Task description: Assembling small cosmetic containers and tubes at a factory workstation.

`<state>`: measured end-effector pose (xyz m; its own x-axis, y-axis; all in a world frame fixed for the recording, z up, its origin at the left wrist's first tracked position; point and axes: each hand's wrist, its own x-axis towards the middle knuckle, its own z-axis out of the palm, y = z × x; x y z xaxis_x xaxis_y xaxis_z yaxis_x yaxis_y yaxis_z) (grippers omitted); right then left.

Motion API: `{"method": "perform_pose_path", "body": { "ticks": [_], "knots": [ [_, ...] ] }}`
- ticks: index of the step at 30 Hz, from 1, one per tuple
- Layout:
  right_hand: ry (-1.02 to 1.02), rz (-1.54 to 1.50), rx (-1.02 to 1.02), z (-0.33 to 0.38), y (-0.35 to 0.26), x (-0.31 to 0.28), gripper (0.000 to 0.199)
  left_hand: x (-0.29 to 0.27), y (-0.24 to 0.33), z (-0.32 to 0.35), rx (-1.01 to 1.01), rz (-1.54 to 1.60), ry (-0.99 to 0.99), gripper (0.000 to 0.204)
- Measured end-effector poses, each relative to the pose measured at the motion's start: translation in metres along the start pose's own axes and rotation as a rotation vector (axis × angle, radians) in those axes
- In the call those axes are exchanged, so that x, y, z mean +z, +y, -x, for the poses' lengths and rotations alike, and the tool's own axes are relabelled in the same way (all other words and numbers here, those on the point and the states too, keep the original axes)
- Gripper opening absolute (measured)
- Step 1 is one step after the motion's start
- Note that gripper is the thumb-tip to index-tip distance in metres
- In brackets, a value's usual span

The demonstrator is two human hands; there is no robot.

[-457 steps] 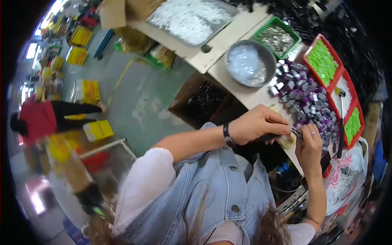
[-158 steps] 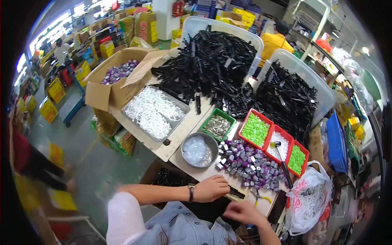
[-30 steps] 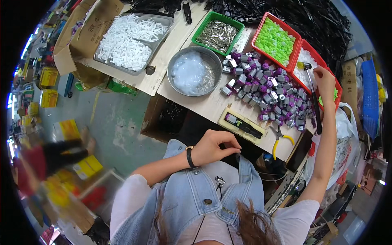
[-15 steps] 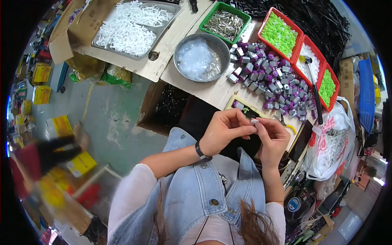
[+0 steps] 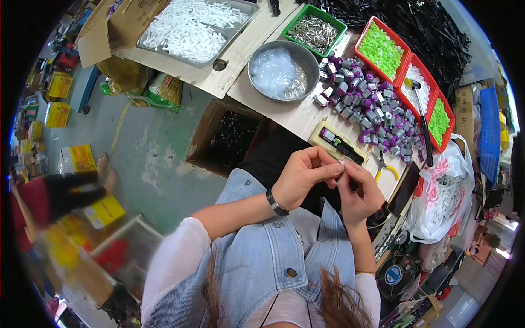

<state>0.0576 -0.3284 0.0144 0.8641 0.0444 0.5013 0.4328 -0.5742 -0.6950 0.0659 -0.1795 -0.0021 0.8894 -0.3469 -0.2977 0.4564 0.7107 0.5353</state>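
Observation:
My left hand [image 5: 307, 176], with a dark band at its wrist, meets my right hand [image 5: 358, 195] at the fingertips in front of the bench. Between the pinched fingers of both hands sits a small white piece [image 5: 342, 162], mostly covered; its exact kind is too small to make out. Just beyond them lies a cream block fixture [image 5: 317, 133], with a black part [image 5: 343, 146] set in it and a grey-and-purple piece [image 5: 328, 135] at its left end. Yellow-handled pliers [image 5: 389, 169] rest to the right of the fixture.
A heap of grey-and-purple pieces [image 5: 363, 101] covers the bench. Around it stand a round metal pan [image 5: 284, 99], a green tray [image 5: 343, 33] of metal pins, red trays [image 5: 407, 50] with green and white bits, and a black-handled hammer [image 5: 425, 131]. An open carton [image 5: 199, 136] stands below.
My view has shifted slightly, so the fixture and pliers show more fully. Both hands stay together at the small white piece. A person at the left has moved a little.

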Motion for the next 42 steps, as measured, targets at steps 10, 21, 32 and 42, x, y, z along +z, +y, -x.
{"method": "perform_pose_path", "body": {
  "ticks": [10,21,32,42],
  "knots": [
    [-0.109,0.052,0.176,-0.006,0.026,-0.005,0.015,-0.017,-0.021,-0.011,0.702,-0.939,0.137,0.015],
    [-0.212,0.136,0.168,-0.025,0.056,0.003,0.014,-0.029,-0.014,-0.052,0.981,-1.345,-0.109,0.017],
    [0.184,0.314,0.355,-0.109,0.098,-0.1,0.02,-0.043,-0.009,-0.059,1.056,-1.544,-0.274,0.016],
    [-0.155,0.868,0.308,-0.162,0.285,-0.205,0.018,-0.051,-0.006,-0.047,0.928,-1.572,-0.34,0.02]
  ]
}}
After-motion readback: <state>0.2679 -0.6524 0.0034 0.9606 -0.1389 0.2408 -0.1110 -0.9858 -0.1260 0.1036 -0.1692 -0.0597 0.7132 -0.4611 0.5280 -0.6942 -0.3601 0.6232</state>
